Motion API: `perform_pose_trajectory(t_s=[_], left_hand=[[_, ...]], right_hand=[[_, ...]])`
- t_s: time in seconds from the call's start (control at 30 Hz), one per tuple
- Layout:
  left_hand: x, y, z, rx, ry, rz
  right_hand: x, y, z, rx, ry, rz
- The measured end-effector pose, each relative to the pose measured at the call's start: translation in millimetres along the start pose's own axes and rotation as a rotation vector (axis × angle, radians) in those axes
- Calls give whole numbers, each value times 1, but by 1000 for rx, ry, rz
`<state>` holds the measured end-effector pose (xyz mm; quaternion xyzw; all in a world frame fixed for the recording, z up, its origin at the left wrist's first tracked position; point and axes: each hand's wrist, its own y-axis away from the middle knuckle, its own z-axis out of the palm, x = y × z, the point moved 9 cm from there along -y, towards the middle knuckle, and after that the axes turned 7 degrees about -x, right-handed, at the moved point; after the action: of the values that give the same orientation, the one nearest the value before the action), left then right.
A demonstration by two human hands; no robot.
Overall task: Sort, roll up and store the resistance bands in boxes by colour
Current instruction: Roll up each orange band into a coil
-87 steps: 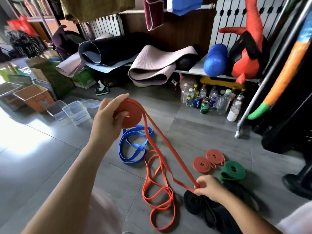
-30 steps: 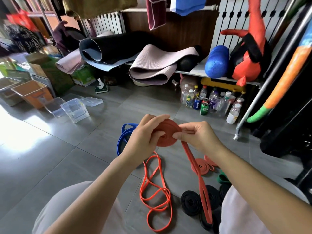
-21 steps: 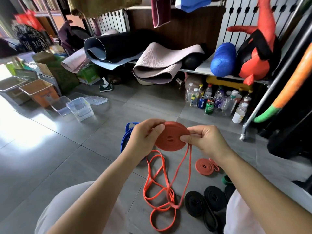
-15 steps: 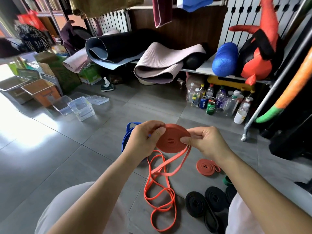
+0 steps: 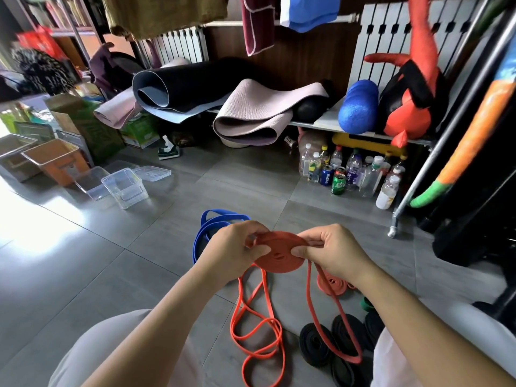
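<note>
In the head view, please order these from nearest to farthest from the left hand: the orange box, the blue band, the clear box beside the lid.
1. blue band, on the floor just behind the left hand, which grips the orange roll.
2. clear box, farther back and left.
3. orange box, far left, beyond the clear box.
</note>
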<state>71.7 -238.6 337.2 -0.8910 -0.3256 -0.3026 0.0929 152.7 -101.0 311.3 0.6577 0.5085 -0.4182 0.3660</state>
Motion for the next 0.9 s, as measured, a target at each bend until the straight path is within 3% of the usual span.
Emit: perform_pose_trajectory(t_s=[0.2, 0.43, 0.7, 0.9], left_hand=[[7, 0, 3, 16, -51, 4], [35, 12, 26, -47, -241, 259], [14, 6, -14, 205, 63, 212], [-1, 8, -31, 352, 587, 134]], right_hand=[[3, 4, -1, -7, 39, 12], [7, 6, 4, -50, 18, 26], [-3, 3, -18, 53, -240, -47], [-5, -1, -14, 79, -286, -84]])
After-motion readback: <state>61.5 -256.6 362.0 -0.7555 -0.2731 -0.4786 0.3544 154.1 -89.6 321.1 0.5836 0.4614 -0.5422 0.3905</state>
